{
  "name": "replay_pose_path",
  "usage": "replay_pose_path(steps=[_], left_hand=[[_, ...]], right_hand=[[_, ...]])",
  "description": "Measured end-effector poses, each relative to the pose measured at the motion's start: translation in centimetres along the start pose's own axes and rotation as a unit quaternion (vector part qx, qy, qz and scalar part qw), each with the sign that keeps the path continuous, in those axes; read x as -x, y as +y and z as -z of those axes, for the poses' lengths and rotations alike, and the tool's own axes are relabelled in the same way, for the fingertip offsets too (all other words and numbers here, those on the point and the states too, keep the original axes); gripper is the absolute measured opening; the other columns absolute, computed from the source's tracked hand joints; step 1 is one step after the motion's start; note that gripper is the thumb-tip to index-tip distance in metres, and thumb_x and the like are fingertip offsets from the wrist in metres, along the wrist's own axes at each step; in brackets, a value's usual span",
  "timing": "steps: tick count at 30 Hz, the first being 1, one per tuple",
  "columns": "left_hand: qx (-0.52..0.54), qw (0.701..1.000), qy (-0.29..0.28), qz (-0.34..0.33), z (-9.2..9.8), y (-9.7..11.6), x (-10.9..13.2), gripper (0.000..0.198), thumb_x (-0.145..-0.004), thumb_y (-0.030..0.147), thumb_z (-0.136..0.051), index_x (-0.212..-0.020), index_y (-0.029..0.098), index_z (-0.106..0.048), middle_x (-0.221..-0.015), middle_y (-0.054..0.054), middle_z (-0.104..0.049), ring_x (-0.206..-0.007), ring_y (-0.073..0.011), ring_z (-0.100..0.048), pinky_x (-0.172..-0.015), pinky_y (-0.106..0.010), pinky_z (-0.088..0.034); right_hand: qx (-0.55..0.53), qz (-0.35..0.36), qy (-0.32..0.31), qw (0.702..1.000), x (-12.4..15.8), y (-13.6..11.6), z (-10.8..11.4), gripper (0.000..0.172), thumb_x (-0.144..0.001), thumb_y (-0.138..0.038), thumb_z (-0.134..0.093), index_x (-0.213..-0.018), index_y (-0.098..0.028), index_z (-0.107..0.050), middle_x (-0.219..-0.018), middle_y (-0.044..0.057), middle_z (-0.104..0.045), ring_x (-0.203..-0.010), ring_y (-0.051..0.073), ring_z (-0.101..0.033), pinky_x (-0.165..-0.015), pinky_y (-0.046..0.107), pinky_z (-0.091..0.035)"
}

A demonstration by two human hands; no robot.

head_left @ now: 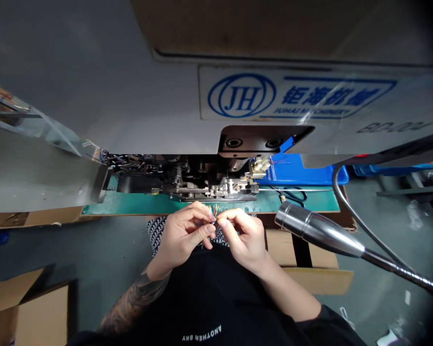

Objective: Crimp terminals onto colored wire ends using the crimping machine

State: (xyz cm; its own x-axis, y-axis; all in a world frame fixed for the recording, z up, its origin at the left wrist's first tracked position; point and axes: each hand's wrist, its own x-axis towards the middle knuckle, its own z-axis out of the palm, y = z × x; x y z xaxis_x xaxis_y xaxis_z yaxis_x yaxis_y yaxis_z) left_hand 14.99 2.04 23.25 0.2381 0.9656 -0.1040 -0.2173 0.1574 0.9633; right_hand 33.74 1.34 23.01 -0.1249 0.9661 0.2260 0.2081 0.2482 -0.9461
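Note:
A small bunch of thin multicoloured wires (pixel 213 211) fans upward between my two hands. My left hand (pixel 187 233) pinches the bunch near its base with thumb and fingers. From the other side, my right hand (pixel 243 235) pinches at the wires with thumb and index finger; which strands it grips is too small to tell. Both hands are just in front of the green bench edge (pixel 151 204), close below the metal crimping mechanism (pixel 220 187) of the machine. The lower part of the wires is hidden behind my fingers.
The grey machine housing (pixel 147 101) hangs over the bench. At the right, a lamp on a flexible metal neck (pixel 321 233) reaches in near my right forearm. A blue tray (pixel 299 170) stands behind it. Wire scraps (pixel 130 163) pile up at left. Open cardboard boxes (pixel 43 312) are on the floor.

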Motion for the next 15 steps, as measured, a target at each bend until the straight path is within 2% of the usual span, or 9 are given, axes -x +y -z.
replay_pose_path(steps=[3,8,15], left_hand=[[0.023,1.000,0.000,0.014,-0.04,-0.10,-0.02,0.021,-0.095,0.030,-0.085,-0.095,0.012,-0.074,-0.101,-0.004,-0.063,-0.065,-0.0143,-0.076,-0.047,-0.023,-0.068],[0.033,0.999,-0.006,0.015,0.03,-0.33,0.01,0.019,-0.096,0.029,-0.084,-0.096,0.013,-0.074,-0.102,-0.004,-0.062,-0.067,-0.0140,-0.076,-0.048,-0.022,-0.068],[0.020,1.000,-0.011,0.017,-0.06,-0.07,-0.12,0.021,-0.094,0.031,-0.086,-0.094,0.013,-0.075,-0.101,-0.004,-0.062,-0.065,-0.0138,-0.076,-0.048,-0.023,-0.068]], right_hand=[[0.015,0.015,0.017,1.000,-0.06,-0.03,-0.09,0.005,-0.101,-0.017,-0.071,-0.105,-0.020,-0.072,-0.064,-0.007,-0.059,-0.051,0.010,-0.055,-0.052,0.024,-0.046],[0.002,0.036,0.019,0.999,-0.29,-0.33,-0.21,0.009,-0.103,-0.015,-0.066,-0.097,-0.021,-0.071,-0.072,-0.003,-0.072,-0.054,0.011,-0.059,-0.053,0.025,-0.049],[-0.025,0.006,-0.007,1.000,-0.32,-0.34,-0.16,0.018,-0.108,-0.019,-0.062,-0.091,-0.021,-0.068,-0.070,-0.002,-0.073,-0.049,0.010,-0.056,-0.052,0.026,-0.050]])
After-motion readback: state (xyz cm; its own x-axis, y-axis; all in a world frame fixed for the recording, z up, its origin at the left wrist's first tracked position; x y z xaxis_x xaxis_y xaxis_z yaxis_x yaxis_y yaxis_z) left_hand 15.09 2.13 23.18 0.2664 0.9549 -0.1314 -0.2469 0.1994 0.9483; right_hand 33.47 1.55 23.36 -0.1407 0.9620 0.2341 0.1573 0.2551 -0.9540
